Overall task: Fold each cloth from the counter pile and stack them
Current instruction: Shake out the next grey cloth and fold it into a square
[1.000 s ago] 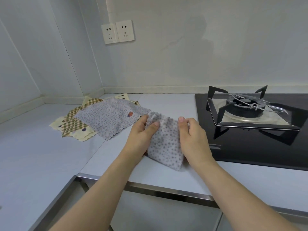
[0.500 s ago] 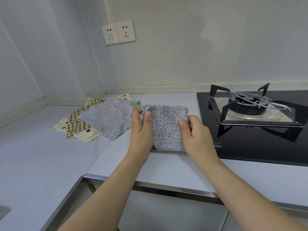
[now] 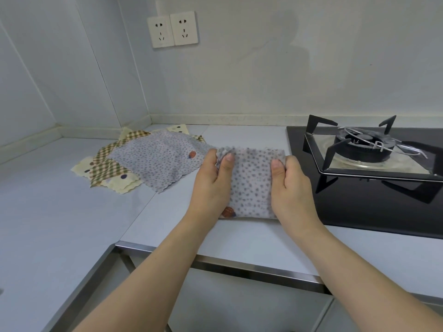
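Note:
A grey dotted cloth [image 3: 251, 183] lies folded on the white counter [image 3: 239, 238], just left of the hob. My left hand [image 3: 212, 180] pinches its far left corner, which is bunched under the thumb. My right hand [image 3: 291, 183] pinches the far right corner, fingers tucked behind the cloth. To the left lies the pile [image 3: 143, 161]: another grey dotted cloth [image 3: 163, 161] spread on top, a brown checked one [image 3: 105, 166] and a cream one [image 3: 119, 185] showing beneath it.
A black glass hob [image 3: 359, 212] with a burner and pan support [image 3: 364, 149] fills the right side, close to my right hand. Two wall sockets [image 3: 172, 28] sit above the corner. The counter's metal front edge [image 3: 239, 267] runs below my forearms.
The cloth has gone from a hanging, bunched shape to a flat rectangle on the counter. Both hands slid its top edge away from me and spread it wider.

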`<action>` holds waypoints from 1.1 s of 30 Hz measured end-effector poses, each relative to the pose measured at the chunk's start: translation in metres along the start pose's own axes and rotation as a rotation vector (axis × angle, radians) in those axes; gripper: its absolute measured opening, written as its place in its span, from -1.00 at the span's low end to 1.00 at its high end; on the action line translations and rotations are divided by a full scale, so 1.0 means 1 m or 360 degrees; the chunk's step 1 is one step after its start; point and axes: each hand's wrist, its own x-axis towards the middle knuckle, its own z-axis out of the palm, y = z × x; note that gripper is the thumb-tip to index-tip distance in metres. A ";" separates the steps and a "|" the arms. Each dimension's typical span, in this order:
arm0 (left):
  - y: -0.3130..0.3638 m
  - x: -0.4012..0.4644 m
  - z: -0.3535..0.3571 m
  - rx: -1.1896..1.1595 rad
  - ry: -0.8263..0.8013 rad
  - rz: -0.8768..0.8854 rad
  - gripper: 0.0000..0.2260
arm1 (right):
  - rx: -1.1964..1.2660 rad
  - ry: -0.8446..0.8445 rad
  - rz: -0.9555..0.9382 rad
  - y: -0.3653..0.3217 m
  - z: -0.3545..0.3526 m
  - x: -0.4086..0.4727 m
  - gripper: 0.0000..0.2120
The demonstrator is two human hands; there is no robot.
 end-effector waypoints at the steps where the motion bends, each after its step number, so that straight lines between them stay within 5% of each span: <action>1: -0.001 0.000 0.000 0.0024 0.0007 0.0020 -0.73 | -0.0001 0.0005 0.0009 0.001 0.000 0.000 -0.76; 13: 0.011 0.002 0.004 0.0168 -0.0148 -0.0356 -0.83 | -0.0137 -0.0103 0.0246 -0.008 -0.001 -0.002 -0.76; 25: -0.007 0.002 -0.002 0.0110 -0.0212 -0.0392 -0.61 | 0.0184 -0.0128 0.0233 -0.001 -0.006 -0.009 -0.72; 33: 0.070 0.019 0.014 0.0267 -0.0102 -0.0806 -0.76 | 0.0151 -0.0157 0.0822 -0.050 -0.038 0.020 -0.68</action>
